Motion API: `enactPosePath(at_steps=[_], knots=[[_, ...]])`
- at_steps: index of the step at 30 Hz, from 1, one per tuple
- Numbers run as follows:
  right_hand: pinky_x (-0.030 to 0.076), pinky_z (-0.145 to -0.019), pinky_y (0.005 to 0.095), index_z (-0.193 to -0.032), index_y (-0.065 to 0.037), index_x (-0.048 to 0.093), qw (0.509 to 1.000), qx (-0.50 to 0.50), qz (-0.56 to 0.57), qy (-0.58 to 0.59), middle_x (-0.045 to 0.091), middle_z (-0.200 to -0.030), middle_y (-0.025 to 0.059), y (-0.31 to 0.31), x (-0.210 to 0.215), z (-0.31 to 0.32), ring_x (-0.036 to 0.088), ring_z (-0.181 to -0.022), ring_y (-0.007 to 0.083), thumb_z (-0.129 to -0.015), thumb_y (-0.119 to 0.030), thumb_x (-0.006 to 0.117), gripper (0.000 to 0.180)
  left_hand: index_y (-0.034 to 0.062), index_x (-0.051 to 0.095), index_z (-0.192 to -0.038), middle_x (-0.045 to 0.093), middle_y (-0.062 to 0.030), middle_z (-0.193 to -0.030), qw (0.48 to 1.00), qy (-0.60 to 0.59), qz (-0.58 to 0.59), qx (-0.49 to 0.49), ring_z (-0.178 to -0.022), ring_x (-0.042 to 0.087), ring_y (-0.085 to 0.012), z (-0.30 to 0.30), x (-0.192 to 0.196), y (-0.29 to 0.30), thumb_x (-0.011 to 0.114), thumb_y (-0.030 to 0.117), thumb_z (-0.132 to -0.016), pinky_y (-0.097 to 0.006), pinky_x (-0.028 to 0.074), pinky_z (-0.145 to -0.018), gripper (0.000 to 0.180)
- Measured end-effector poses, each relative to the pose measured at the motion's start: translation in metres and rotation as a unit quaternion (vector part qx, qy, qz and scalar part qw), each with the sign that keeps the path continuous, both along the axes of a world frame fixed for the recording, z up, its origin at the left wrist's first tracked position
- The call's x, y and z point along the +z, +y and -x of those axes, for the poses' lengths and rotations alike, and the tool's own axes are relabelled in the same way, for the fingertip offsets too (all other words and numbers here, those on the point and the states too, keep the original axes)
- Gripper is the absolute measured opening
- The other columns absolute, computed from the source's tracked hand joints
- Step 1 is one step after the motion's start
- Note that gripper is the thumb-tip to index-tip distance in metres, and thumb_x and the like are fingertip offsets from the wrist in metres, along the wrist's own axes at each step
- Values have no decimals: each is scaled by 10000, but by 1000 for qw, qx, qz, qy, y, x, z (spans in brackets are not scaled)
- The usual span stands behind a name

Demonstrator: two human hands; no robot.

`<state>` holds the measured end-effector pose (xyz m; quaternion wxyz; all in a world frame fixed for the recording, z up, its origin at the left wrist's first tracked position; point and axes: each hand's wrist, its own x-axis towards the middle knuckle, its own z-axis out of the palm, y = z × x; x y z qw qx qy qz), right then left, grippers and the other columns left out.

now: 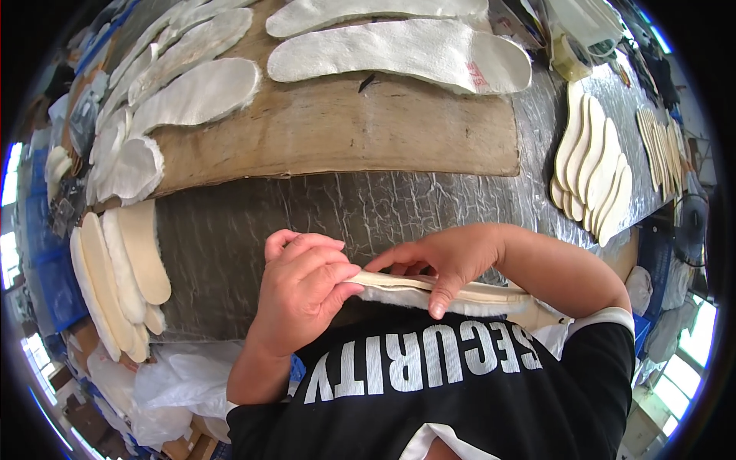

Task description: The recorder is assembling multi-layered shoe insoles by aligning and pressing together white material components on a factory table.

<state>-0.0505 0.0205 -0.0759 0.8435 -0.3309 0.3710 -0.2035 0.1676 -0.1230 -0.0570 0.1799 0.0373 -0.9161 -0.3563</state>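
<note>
Close to my chest, a cream insole with a white fleecy layer is held on edge between both hands. My left hand pinches its left tip between thumb and fingers. Farther right along the same edge, my right hand grips it, thumb on the near face and fingers on the far side. A thin gap shows between the cream layer and the fleecy one. The insole's right end passes under my right forearm and is partly hidden.
A brown board lies across the far side, bearing white fleecy insoles. Finished-looking cream insoles are stacked at the left edge. More cream insoles fan out at the right, near a clear plastic container. The tabletop is dark and wrinkled.
</note>
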Motion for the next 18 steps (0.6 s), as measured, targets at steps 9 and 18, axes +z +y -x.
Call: enactPosePath(at_steps=[9,18], knots=[[391,-1047,389,-1516,-49,267,998,2,66,-9,531,-1311,210,7,-12,-1,500,-1240,315,-542,-358,937,1222,92,687,-888,654,-12,-868,999,-38,18,-15,-907,631,-210,13,10,11,794,211,-715,-448,368,-878,236],[373,-1067,385,-1466,-12,337,998,6,56,-12,535,-1322,204,6,-8,-5,493,-1252,295,-587,-379,924,1119,95,686,-921,633,-6,-868,994,-66,55,-66,-905,609,-188,21,17,17,784,218,-725,-455,360,-887,252]])
